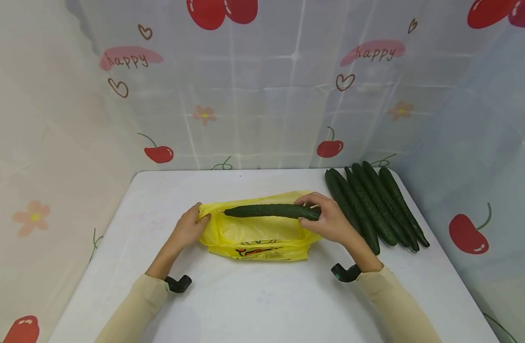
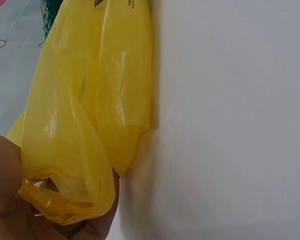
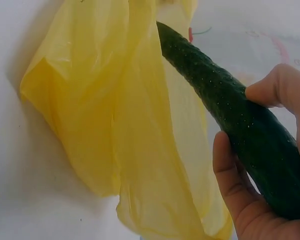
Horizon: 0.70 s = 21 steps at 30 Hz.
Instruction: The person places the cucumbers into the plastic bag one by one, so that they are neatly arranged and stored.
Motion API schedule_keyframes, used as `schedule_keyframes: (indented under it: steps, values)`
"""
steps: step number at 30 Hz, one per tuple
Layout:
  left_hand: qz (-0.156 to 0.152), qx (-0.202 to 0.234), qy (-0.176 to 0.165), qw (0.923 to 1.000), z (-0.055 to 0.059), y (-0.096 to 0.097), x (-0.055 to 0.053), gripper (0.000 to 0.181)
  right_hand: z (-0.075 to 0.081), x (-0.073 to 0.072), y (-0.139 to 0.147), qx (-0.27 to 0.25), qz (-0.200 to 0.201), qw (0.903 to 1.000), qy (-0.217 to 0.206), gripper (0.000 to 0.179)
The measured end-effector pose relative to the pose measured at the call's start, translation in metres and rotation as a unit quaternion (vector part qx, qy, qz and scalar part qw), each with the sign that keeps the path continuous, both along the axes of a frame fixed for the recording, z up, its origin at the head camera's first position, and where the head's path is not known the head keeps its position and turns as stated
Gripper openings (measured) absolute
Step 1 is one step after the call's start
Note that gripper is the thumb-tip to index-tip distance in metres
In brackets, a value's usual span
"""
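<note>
A yellow plastic bag lies on the white table with its mouth spread open. My left hand grips the bag's left end; in the left wrist view the bag bunches against the fingers and thumb. A long dark green cucumber lies level over the bag's opening. My right hand holds its right end, and in the right wrist view thumb and fingers pinch the cucumber from both sides. Its far tip passes behind the bag's edge there.
Several more cucumbers lie side by side at the table's right rear, close to my right forearm. A patterned curtain hangs behind the white table and along both sides. Each wrist wears a small black camera.
</note>
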<state>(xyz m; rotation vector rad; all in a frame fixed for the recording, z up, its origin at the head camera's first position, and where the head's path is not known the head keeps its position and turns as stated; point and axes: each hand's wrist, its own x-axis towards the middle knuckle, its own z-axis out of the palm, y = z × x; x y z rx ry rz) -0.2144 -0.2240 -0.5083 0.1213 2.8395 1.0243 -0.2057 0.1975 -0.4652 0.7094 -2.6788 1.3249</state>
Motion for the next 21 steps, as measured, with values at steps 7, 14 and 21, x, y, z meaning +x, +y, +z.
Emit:
schedule_keyframes:
  steps: [7,14,21]
  values:
    - [-0.005,0.005,0.004,1.0000,0.000,0.003,0.000,0.058,-0.003,-0.004,-0.016,0.011,0.000,0.9999,0.011,0.040]
    - [-0.012,0.015,0.003,0.9998,-0.001,0.003,-0.001,0.040,-0.009,-0.007,-0.025,-0.006,0.022,0.9997,0.008,0.040]
    - [-0.014,0.034,0.005,0.9993,-0.002,0.005,0.000,0.032,-0.014,-0.011,-0.027,-0.038,0.031,0.9986,-0.019,0.037]
